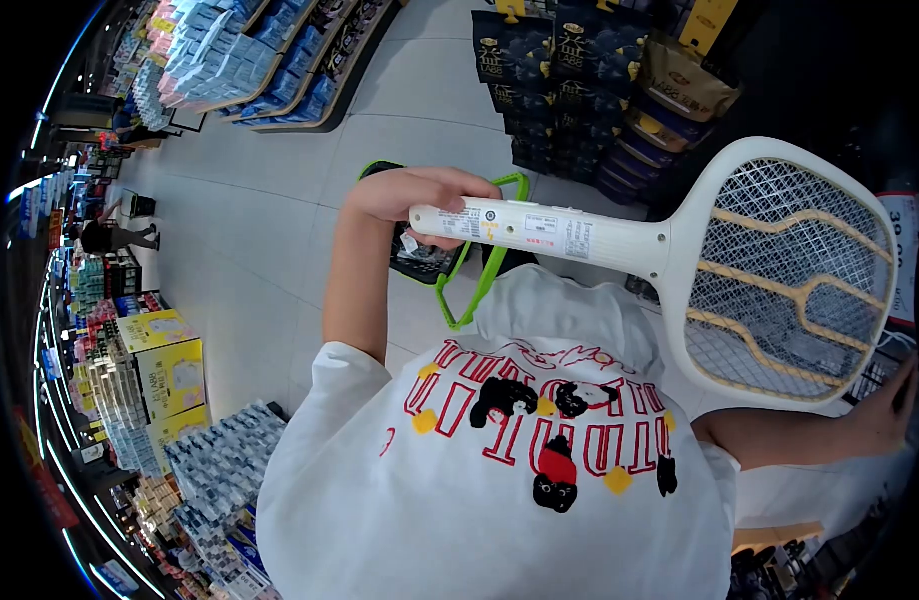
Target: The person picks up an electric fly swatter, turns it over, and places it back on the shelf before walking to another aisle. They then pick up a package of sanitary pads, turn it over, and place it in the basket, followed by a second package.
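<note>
My left hand point(419, 200) is closed around the handle of a white electric fly swatter point(669, 255). The swatter's wire-mesh head with tan strips points right, and printed labels run along its handle. Behind that hand is a black shopping basket point(419, 262) with a bright green handle point(487, 285); whether it hangs or stands is hidden. At the right edge, beyond the swatter head, my right hand point(887, 408) reaches toward a wire rack point(869, 378). Its thumb and fingers look apart, though the tips are dim and partly cut off.
Black snack bags point(514, 60) hang on a display ahead, with a brown bag point(684, 85) beside them. A price sign point(901, 250) is at the right. Shelves of blue packs point(279, 45) and yellow cartons point(164, 370) line the left. A person point(114, 237) walks far off on the tiled floor.
</note>
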The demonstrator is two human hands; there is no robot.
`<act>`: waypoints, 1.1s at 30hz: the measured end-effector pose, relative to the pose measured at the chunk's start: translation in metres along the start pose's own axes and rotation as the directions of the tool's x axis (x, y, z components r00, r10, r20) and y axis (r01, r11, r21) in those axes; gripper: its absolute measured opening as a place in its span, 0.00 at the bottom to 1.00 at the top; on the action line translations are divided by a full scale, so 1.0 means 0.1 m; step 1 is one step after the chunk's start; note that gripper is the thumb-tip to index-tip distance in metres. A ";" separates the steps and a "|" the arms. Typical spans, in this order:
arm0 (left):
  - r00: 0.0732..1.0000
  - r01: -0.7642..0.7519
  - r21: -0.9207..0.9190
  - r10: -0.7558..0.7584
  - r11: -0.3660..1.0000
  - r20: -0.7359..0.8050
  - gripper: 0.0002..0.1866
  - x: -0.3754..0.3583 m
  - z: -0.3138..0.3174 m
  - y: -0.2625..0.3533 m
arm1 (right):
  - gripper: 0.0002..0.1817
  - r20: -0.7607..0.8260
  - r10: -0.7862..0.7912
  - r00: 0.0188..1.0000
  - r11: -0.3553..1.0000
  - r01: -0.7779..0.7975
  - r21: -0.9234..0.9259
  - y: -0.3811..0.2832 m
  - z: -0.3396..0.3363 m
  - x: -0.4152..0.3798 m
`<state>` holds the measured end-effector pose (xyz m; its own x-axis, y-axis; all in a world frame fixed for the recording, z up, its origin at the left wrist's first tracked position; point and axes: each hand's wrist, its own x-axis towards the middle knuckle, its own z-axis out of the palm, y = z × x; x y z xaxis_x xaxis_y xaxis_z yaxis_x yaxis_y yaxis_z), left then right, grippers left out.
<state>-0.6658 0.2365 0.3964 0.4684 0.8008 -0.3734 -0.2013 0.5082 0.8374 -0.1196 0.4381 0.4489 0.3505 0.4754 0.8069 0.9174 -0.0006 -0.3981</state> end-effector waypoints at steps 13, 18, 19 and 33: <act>1.000 0.021 -0.124 -0.020 0.992 0.009 0.30 0.11 -0.19 -0.01 | 0.14 0.032 -0.005 0.999 0.991 0.000 0.135 -0.18 -0.07 -0.07; 1.000 0.015 -0.091 -0.016 0.996 -0.001 0.28 0.17 -0.29 -0.10 | 0.14 0.022 -0.039 0.999 0.987 0.036 0.156 -0.16 -0.06 -0.05; 1.000 0.010 -0.098 -0.012 0.995 -0.022 0.28 0.19 -0.30 -0.13 | 0.14 0.024 -0.029 0.999 0.987 0.025 0.157 -0.18 -0.07 -0.06; 0.999 -0.036 -0.028 0.035 0.999 -0.017 0.25 0.40 -0.32 -0.21 | 0.11 0.038 -0.006 0.999 0.991 0.001 0.132 -0.35 -0.13 -0.09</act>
<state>-0.6707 0.2683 0.3512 0.4467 0.8234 -0.3500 -0.2422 0.4879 0.8386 -0.1523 0.4226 0.4613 0.3372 0.5085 0.7923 0.8847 0.1165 -0.4514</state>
